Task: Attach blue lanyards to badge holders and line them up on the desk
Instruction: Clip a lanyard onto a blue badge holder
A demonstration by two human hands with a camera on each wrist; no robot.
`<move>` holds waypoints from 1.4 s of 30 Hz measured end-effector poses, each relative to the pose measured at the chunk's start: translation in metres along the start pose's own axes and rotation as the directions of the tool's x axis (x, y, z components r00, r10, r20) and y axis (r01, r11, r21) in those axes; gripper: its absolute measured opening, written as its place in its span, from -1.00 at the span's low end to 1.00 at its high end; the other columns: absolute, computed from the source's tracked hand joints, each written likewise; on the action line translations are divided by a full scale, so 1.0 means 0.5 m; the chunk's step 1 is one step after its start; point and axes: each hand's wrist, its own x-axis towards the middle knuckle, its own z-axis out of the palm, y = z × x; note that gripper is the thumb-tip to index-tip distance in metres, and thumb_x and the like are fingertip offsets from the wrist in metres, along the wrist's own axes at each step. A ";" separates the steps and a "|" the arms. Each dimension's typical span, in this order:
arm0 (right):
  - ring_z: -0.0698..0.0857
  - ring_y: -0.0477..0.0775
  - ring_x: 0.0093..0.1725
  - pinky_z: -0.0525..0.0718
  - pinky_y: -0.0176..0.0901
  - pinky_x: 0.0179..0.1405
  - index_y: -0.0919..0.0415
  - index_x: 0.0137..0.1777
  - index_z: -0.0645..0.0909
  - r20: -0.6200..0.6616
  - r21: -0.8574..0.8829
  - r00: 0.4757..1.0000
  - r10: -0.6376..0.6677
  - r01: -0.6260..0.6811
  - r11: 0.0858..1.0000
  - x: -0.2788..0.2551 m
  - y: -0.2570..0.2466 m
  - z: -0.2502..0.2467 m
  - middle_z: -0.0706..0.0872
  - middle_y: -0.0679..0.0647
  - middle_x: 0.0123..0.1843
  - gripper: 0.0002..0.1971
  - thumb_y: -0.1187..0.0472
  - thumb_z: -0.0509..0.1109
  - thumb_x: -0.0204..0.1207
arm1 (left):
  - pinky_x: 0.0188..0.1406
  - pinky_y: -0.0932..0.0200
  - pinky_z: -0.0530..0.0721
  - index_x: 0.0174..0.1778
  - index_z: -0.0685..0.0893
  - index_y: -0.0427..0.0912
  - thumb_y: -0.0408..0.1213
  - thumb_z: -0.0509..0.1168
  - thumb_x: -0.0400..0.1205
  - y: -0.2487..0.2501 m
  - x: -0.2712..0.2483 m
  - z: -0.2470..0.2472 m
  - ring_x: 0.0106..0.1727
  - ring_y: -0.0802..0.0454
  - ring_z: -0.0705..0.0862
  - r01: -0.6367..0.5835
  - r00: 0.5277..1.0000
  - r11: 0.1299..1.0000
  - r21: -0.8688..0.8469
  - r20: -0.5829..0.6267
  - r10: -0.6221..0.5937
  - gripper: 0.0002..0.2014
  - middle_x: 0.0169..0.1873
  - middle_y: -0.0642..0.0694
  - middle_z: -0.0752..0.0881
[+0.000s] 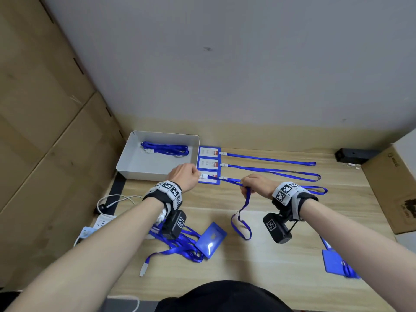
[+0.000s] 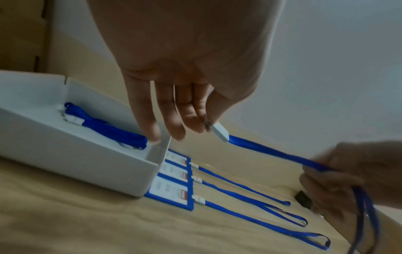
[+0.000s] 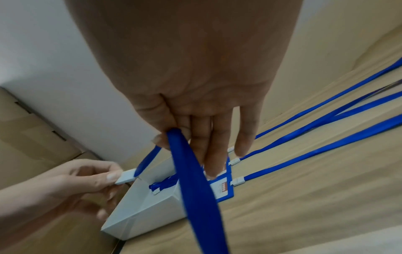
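My left hand [image 1: 185, 176] [image 2: 195, 123] pinches the white clip [image 2: 219, 131] [image 3: 126, 176] of a blue lanyard [image 1: 244, 208] [image 2: 272, 151] [image 3: 191, 180] just above the row. My right hand [image 1: 255, 184] [image 3: 185, 137] pinches the strap a short way along; the loop hangs down to the desk. Three badge holders [image 1: 209, 165] [image 2: 174, 182] lie in a row beside the tray, each with a lanyard [image 1: 270, 171] [image 3: 315, 120] stretched to the right. A loose blue holder [image 1: 211, 239] lies near me on a heap of lanyards [image 1: 177, 246].
A white tray [image 1: 135, 161] [image 2: 65, 165] [image 3: 135, 221] at the back left holds a bundled lanyard [image 1: 165, 149]. More blue holders [image 1: 335, 262] lie at the right front. A cardboard box [image 1: 391, 188] stands at the right edge, cardboard panels on the left, a power strip [image 1: 102, 222] with cables.
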 end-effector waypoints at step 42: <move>0.58 -0.01 -0.39 0.58 0.00 -0.22 -0.02 -0.37 0.64 -0.164 -0.089 0.983 0.080 -0.095 0.991 -0.005 0.349 -0.005 0.70 -0.01 -0.41 -0.67 -0.05 0.35 0.63 | -0.52 0.17 0.57 -0.22 0.73 -0.22 -0.35 0.34 0.63 0.124 -0.001 0.326 -0.40 -0.04 0.61 0.338 0.880 0.846 -0.413 0.458 -0.128 -0.87 -0.38 -0.12 0.75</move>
